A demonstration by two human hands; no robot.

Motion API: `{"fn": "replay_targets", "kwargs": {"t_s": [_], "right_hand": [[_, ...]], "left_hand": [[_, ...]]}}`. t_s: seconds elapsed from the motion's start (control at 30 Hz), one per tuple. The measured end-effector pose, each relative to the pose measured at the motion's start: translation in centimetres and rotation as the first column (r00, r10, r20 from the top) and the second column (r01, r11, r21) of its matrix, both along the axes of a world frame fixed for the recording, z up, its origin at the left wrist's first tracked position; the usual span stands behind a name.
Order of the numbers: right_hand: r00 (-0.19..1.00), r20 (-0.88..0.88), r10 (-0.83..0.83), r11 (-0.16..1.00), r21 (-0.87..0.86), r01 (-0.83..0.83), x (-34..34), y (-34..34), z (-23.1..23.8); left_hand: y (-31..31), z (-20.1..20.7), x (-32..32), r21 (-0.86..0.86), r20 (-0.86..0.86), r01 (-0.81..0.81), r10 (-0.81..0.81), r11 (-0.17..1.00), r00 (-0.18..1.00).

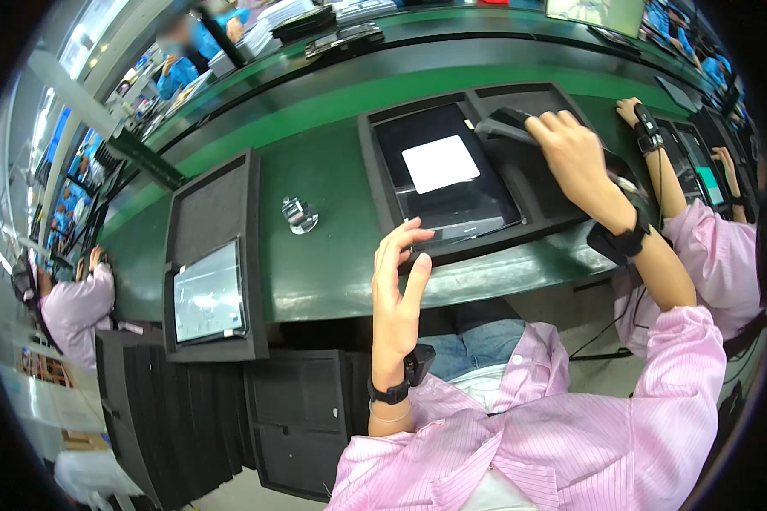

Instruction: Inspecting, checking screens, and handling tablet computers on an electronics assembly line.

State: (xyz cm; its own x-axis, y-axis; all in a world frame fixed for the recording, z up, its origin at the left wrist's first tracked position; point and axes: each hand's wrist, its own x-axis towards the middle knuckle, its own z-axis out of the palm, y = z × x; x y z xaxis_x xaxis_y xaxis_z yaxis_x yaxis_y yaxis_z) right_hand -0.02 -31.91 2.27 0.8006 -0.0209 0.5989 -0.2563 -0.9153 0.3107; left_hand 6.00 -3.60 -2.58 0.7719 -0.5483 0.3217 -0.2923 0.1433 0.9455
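My right hand [571, 153] is closed around a dark grey handheld device [507, 126] with a broad head, whose exact kind I cannot make out. It is held over the right part of a black foam tray [375, 170]. In the tray's left compartment lies a flat black panel [426, 128] with a white label [441, 164] and clear film along its near end. My left hand [396, 285] is at the tray's near left corner, fingers apart and holding nothing. Whether its fingertips touch the tray is unclear.
Left on the green bench [315, 272], another foam tray [253, 204] holds a glossy panel [209, 294]. A small clear and metal object [299, 215] stands between the trays. Black trays [294, 417] stand below the bench. A co-worker's arm [669, 183] is close at right.
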Motion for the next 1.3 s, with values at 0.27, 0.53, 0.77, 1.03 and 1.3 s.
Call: {"fn": "replay_targets", "kwargs": {"t_s": [0.27, 0.53, 0.77, 1.03, 1.3], "right_hand": [[0.823, -0.501, 0.270, 0.892, 0.452, -0.018, -2.3, -1.0, 1.4], [0.811, -0.569, 0.137, 0.766, 0.580, 0.278, 1.5, -13.1, 0.8], [0.770, -0.559, 0.306, 0.489, 0.786, 0.377, 1.6, -15.6, 0.2], [0.969, -0.204, 0.136, 0.217, 0.961, 0.172, -3.7, -8.5, 6.6], [0.982, -0.182, 0.046, -0.297, 0.936, 0.187, -6.3, -3.2, 7.9]], "left_hand": [[0.1, -1.0, 1.1, 0.032, -0.034, 0.015, -0.014, 0.999, 0.999], [-2.6, -0.5, -0.1, 0.064, -0.022, 0.043, -0.041, 0.997, 0.999], [-6.0, -0.1, -1.4, -0.065, -0.386, 0.496, -0.480, 0.866, 0.788], [-10.4, -1.2, -3.9, -0.207, -0.492, 0.410, -0.457, 0.888, 0.741], [-7.7, -0.2, -3.9, -0.259, -0.618, 0.149, -0.282, 0.954, 0.734]]}}
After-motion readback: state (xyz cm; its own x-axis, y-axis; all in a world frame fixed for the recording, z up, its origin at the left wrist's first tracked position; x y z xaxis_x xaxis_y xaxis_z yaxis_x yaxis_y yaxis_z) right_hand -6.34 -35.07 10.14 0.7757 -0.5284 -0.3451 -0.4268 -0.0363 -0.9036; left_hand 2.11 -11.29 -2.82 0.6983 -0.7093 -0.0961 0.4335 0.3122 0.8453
